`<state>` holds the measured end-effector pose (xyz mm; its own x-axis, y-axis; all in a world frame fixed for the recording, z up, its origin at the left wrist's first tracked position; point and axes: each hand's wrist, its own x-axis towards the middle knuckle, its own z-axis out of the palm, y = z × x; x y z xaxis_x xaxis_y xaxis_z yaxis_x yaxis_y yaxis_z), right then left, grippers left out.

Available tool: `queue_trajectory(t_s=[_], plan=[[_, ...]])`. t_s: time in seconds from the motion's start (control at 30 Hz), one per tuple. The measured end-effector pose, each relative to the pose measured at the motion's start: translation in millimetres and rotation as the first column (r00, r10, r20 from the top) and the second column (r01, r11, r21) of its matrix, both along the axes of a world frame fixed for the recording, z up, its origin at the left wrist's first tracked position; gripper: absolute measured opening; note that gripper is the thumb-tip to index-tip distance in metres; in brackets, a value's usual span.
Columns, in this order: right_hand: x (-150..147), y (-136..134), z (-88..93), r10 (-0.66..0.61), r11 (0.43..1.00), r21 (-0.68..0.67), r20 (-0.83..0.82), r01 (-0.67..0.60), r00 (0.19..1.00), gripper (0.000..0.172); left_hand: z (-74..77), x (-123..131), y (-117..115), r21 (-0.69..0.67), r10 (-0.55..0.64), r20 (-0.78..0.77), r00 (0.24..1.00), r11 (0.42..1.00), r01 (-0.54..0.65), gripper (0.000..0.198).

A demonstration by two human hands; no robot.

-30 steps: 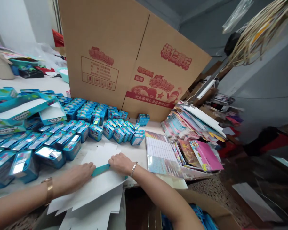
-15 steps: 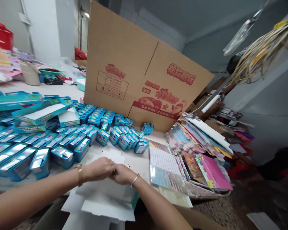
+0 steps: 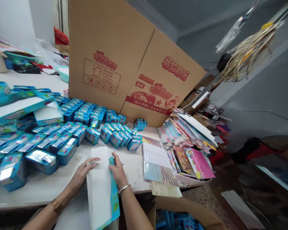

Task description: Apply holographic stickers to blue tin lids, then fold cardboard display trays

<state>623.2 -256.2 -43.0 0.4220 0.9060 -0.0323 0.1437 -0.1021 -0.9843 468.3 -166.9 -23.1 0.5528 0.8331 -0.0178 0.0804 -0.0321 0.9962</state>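
Note:
A half-folded cardboard display tray (image 3: 100, 191), white inside with teal printed outer sides, tilts lengthwise before me at the table's front edge. My left hand (image 3: 85, 171) holds its left side near the far end, fingers bent over onto the white card. On the opposite side, my right hand (image 3: 118, 171) grips the raised teal wall, thumb inside the tray. Beyond my hands stand several small blue boxes (image 3: 92, 135) in rows. Folded trays marked "CARAMELO MASTIC" or similar (image 3: 49, 115) lie stacked over the boxes at left.
A big brown carton (image 3: 105, 41) stands upright behind the boxes. Printed sheets (image 3: 156, 159) and a pink card (image 3: 201, 163) lie to the right. Below the table's edge, an open carton (image 3: 156, 210) holds blue packages. Coiled cable (image 3: 249, 54) hangs at upper right.
My hands, together over flat white card before, are now apart on either side of the tray. Its right wall now stands up, teal side showing. The view has shifted right.

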Motion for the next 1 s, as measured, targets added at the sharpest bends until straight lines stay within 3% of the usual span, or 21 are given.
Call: queue_trajectory(t_s=[0.2,0.3,0.43,0.57,0.67,0.73,0.83,0.93,1.0], plan=[[-3,9,8.5,0.0,1.0,-0.028,0.319,0.009,0.948,0.044,-18.9,16,5,0.021,0.185,-0.041,0.982,0.983,-0.184,0.042],[1,12,8.7,0.018,0.998,-0.069,0.278,0.001,0.96,0.042,-21.4,18,5,0.006,0.232,-0.013,0.973,0.973,-0.232,0.039],[8,13,5.3,0.011,0.998,-0.07,0.233,0.005,0.972,0.023,-13.7,22,-2,-0.019,0.255,0.048,0.966,0.967,-0.254,0.048],[1,9,2.3,-0.107,0.992,-0.028,0.29,0.121,0.951,0.034,-6.5,28,-15,-0.035,0.297,0.1,0.95,0.955,-0.295,0.073],[-8,9,1.0,-0.213,0.975,0.012,0.34,0.222,0.916,0.031,-7.7,30,-13,-0.019,0.281,0.05,0.959,0.96,-0.28,0.083],[-13,11,-0.1,-0.295,0.954,0.057,0.334,0.293,0.895,0.027,-10.0,31,-7,-0.007,0.218,0.002,0.976,0.976,-0.218,0.074],[-18,17,-2.2,-0.355,0.933,0.157,0.239,0.325,0.904,0.037,-10.9,33,2,-0.017,0.102,-0.023,0.995,0.995,-0.102,0.06],[-17,18,-2.1,-0.192,0.981,0.1,0.342,0.168,0.92,0.06,-8.6,33,5,-0.056,0.026,-0.024,0.999,0.998,-0.027,0.062],[-11,15,0.9,-0.043,0.998,-0.013,0.494,0.057,0.868,0.056,-7.3,32,6,-0.078,0.026,-0.021,0.999,0.997,-0.027,0.066]])
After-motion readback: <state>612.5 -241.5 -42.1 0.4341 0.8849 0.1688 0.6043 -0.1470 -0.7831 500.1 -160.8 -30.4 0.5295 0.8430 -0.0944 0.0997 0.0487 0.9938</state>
